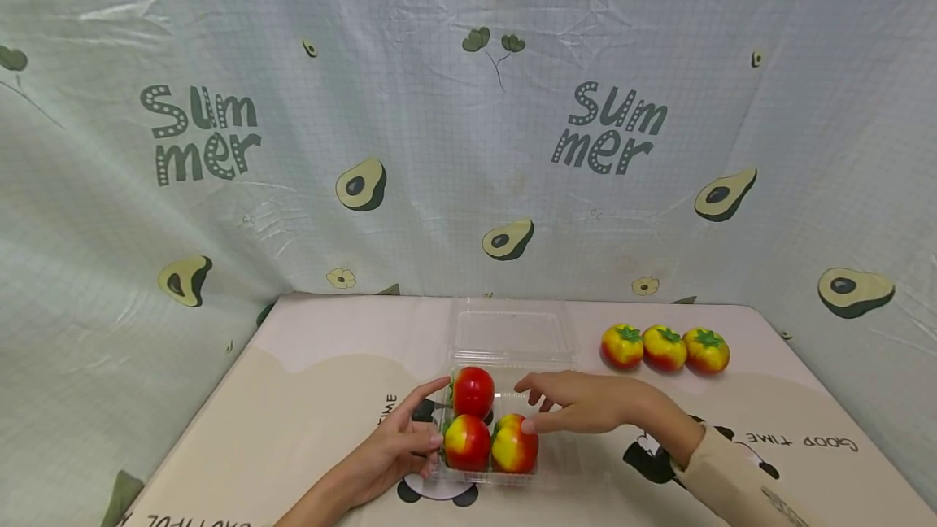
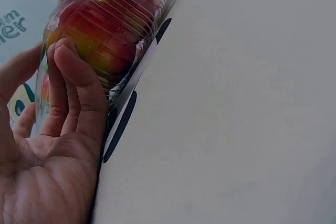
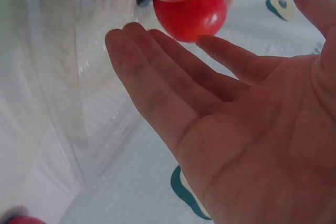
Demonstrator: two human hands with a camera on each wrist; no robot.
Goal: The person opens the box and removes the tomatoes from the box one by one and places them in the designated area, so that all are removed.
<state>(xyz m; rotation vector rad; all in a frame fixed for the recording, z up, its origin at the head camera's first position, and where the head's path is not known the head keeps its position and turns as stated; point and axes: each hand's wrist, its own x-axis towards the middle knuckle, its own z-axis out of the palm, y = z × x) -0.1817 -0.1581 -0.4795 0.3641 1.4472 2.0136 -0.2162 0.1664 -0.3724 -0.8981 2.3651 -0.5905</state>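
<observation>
Three glossy red-and-yellow tomato-like fruits sit in a clear plastic clamshell box: a back-left fruit, a front-left fruit and a front-right fruit. Against the box's left side rests my left hand; in the left wrist view its fingertips touch the ribbed wall, behind which a fruit shows. My right hand hovers over the box's right side, palm down and holding nothing. Its thumb tip overlaps the front-right fruit; contact is unclear. In the right wrist view its fingers are nearly straight.
The box's transparent lid lies folded back behind it. Three more fruits stand in a row at the back right: a left one, a middle one and a right one. A printed curtain hangs behind the table.
</observation>
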